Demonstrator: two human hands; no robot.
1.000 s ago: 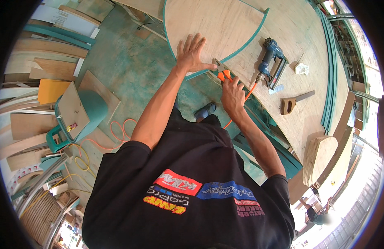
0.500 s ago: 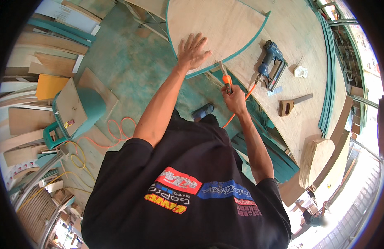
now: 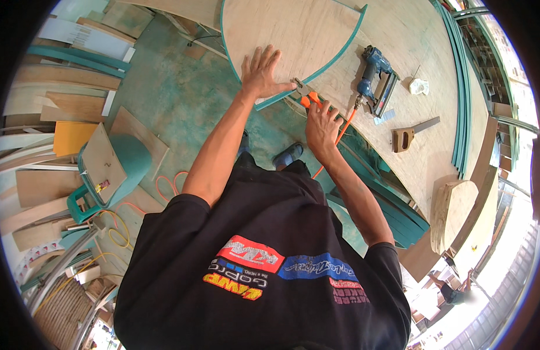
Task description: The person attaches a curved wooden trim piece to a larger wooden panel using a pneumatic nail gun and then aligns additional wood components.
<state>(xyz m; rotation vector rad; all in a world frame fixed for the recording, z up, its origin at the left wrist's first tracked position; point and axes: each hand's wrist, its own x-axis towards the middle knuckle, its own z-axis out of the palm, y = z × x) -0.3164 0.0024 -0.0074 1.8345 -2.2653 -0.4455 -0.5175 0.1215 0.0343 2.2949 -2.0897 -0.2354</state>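
Note:
A plywood panel [image 3: 299, 35] with curved sides and a teal edge strip lies on the workbench. Flat on its near left part rests my left hand [image 3: 261, 77], fingers spread, with the thumb pointing at the strip. My right hand [image 3: 322, 127] grips a pair of pliers [image 3: 312, 99] with orange handles, partly covered by my fingers. The metal jaws are at the panel's near edge, close to my left thumb; whether they hold anything is too small to tell.
Right of the panel, a blue nail gun [image 3: 369, 73] on an orange hose [image 3: 347, 123] and a handsaw [image 3: 405, 139] lie on the bench [image 3: 424, 169]. Teal strips [image 3: 459, 105] line its far right side. A teal container [image 3: 133, 163] stands at left. Another person [image 3: 453, 293] is far off.
My right hand has moved slightly up and left and turned, tilting the pliers toward my left hand; their handles now show spread. My left hand stays flat on the panel. The view has shifted a little.

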